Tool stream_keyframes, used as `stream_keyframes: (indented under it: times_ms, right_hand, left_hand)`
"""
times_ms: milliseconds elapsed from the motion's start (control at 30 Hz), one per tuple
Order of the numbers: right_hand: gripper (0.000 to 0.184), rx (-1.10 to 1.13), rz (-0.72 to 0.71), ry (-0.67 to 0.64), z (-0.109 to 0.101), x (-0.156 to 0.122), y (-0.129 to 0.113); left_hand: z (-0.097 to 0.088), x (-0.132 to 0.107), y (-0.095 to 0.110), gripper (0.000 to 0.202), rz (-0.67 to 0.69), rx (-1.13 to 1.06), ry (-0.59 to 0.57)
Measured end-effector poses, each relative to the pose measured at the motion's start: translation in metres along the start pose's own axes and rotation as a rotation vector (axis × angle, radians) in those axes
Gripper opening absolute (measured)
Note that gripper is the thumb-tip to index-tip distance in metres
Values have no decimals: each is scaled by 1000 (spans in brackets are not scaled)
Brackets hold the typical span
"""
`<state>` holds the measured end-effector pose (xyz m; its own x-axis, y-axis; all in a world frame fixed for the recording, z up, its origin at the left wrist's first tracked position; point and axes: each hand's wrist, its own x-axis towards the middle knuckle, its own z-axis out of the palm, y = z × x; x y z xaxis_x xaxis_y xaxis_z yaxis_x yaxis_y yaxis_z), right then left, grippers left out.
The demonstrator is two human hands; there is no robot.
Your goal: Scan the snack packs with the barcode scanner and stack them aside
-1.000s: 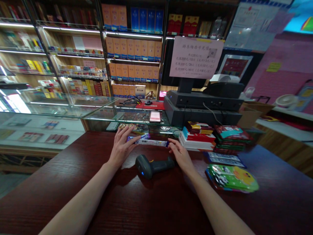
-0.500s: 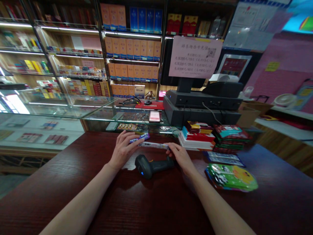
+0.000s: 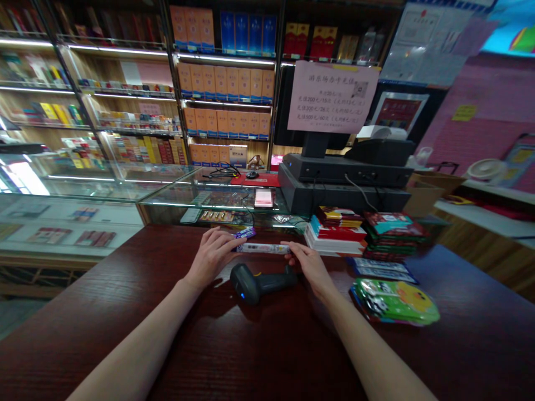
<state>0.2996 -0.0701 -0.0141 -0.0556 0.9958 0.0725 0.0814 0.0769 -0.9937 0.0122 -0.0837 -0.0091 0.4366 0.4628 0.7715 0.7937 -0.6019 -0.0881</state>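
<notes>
From here I see the right hand (image 3: 311, 267) pinching one end of a long white packet (image 3: 261, 248) (kept level, I think, to pass above the barcode scanner (image 3: 254, 284) on the table (image 3: 104, 317)). The left hand (image 3: 211, 257), half closed, touches the other end beside a small purple packet (image 3: 244, 233); I cannot tell if it grips.

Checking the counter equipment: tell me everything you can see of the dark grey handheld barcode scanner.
The dark grey handheld barcode scanner is pistol-shaped and looks like matte plastic, with a rounded head, a lit blue light and a yellow mark. It lies on its side on the dark red wood-grain counter, head left, grip right, between the left hand and right hand, apparently touching neither.
</notes>
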Motion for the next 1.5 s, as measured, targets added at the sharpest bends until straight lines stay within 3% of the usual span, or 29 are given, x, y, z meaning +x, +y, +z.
stream_keyframes:
  times_ms: [333, 633, 900, 1167, 1500]
  right_hand:
    - [50, -11, -125, 34, -2, 4, 5]
    - [48, -90, -281, 32, -6, 8, 11]
    - [40, -171, -417, 48, -8, 8, 11]
    - [33, -243, -460, 4, -11, 6, 6]
    - [39, -637, -733, -98, -29, 11, 9]
  left_hand:
    - [3, -1, -2, 34, -40, -65, -30]
    - [12, -8, -9, 24, -235, -245, -159]
    - [5, -2, -6, 29, -339, -407, -220]
    - [5, -5, -11, 31, -305, -402, -211]
    - [6, -12, -23, 46, -237, -200, -247]
